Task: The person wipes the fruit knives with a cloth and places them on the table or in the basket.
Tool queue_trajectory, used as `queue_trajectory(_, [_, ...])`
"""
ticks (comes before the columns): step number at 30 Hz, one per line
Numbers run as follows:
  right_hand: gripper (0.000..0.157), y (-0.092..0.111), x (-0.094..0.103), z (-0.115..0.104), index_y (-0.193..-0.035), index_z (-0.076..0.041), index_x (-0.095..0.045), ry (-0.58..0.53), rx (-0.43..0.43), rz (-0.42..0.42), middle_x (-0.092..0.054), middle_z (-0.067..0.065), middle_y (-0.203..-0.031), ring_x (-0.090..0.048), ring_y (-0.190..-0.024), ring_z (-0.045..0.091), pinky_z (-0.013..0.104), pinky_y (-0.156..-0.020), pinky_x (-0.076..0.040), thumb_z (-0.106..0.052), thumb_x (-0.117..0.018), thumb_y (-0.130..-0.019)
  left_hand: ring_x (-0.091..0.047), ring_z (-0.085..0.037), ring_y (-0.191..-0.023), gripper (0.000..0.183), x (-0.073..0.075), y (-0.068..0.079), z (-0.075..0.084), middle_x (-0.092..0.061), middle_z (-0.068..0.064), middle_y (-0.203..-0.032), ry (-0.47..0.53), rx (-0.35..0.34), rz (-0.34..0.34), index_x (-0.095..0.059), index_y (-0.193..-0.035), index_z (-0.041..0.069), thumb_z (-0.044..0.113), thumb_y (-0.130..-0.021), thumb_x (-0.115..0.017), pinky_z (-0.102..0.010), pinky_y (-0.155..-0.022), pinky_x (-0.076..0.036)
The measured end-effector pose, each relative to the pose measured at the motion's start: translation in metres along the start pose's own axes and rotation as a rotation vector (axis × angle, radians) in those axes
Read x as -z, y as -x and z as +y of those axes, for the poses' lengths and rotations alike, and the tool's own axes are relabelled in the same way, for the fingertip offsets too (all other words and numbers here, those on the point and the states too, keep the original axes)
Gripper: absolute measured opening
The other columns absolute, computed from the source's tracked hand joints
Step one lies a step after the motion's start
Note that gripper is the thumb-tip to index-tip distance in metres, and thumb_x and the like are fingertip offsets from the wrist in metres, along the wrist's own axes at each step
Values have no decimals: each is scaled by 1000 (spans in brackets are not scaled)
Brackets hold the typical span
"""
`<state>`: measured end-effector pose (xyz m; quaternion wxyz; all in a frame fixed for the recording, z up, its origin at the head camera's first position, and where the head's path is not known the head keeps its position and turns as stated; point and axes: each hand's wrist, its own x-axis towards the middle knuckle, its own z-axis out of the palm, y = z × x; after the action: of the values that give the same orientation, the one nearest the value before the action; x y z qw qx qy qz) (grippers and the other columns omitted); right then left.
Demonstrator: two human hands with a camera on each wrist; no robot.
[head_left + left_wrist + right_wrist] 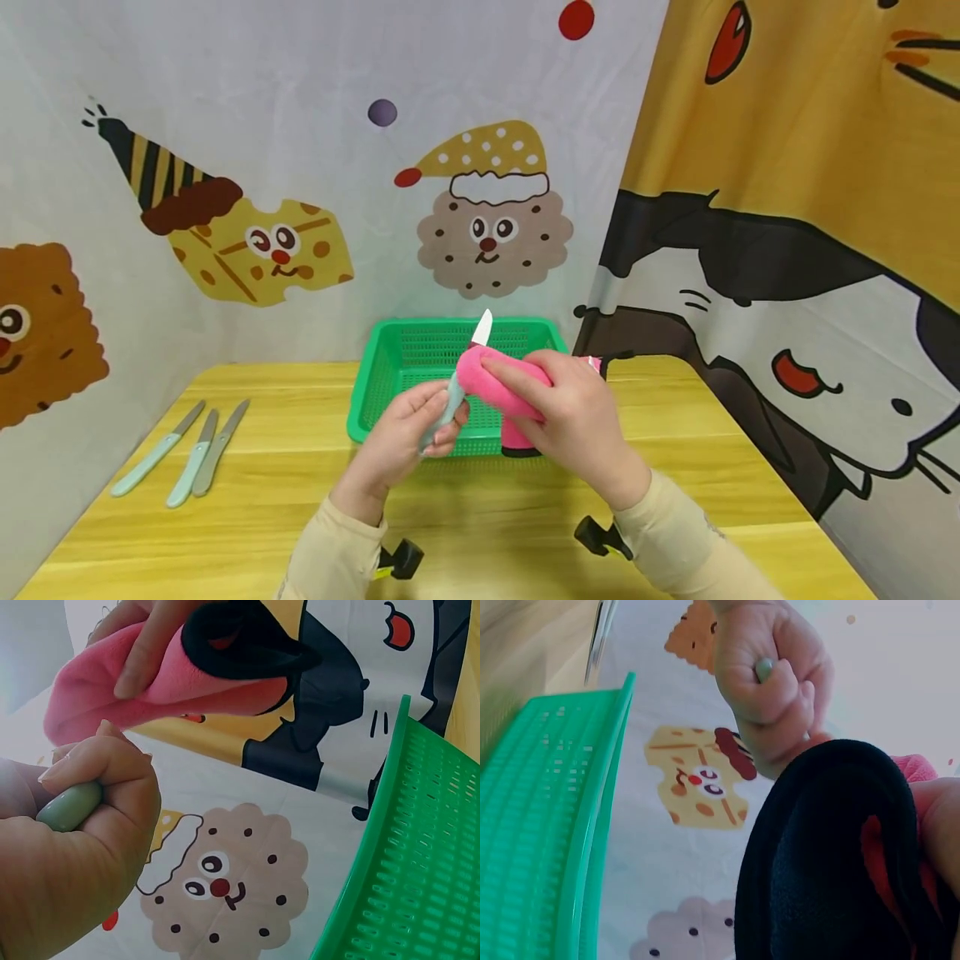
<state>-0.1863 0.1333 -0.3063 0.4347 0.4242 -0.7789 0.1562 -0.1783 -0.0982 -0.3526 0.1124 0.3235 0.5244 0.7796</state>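
My left hand (pixel 401 425) grips the pale green handle (pixel 452 404) of a knife, whose blade (pixel 483 327) points up and away. A pink cloth with black edging (pixel 495 387) is folded over the knife near the base of the blade, and my right hand (pixel 581 417) holds it there. Only the blade's tip half shows above the cloth. In the left wrist view, the rounded handle end (pixel 71 807) pokes out of my curled left fingers. The loose part of the cloth (pixel 802 877) hangs below my right hand, its dark underside facing the right wrist camera.
Behind and beneath the hands stands a green plastic basket (pixel 362 383) with slotted walls. Several knives, one a pale green-handled knife (pixel 150 461), lie at the left of the wooden table (pixel 285 533). Printed curtains (pixel 300 158) close off the back and sides.
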Motion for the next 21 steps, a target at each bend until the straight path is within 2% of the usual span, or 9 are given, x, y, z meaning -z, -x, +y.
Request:
queue_trajectory(7, [64,-7,-11,-11,-128,-26,-65,40,13,-44,-63,10,-92,-63,-81,27,40,-64,-53,-12,-87,-70,-36,-6,-61,30,-2,2,3,-50,-2,-87,-28,-26,-47,-59,-107,6,15,-110,-31,-15,-51,-30])
queue_trajectory(13, [61,-13,-13,-6,-128,-27,-66,54,-7,-23,-62,9,-90,-61,-77,26,40,-60,-51,-14,-88,-72,-36,-7,-62,29,-2,4,6,-50,-4,-88,-19,-35,-70,-58,-111,5,13,-110,-31,-15,-52,-31])
queue_trajectory(15, [60,-15,-12,-2,-127,-27,-67,50,-26,-14,-62,9,-90,-60,-78,25,40,-59,-51,-12,-87,-72,-37,-7,-63,30,-1,4,7,-50,-4,-89,-12,-37,-77,-58,-117,2,11,-110,-30,-14,-52,-32])
queue_trajectory(21, [58,-21,-9,11,-127,-24,-66,38,-62,25,-63,12,-91,-60,-78,27,42,-62,-52,-9,-83,-73,-38,-6,-63,38,0,4,7,-52,-3,-89,-8,-21,-88,-47,-131,-15,11,-110,-29,-14,-53,-34])
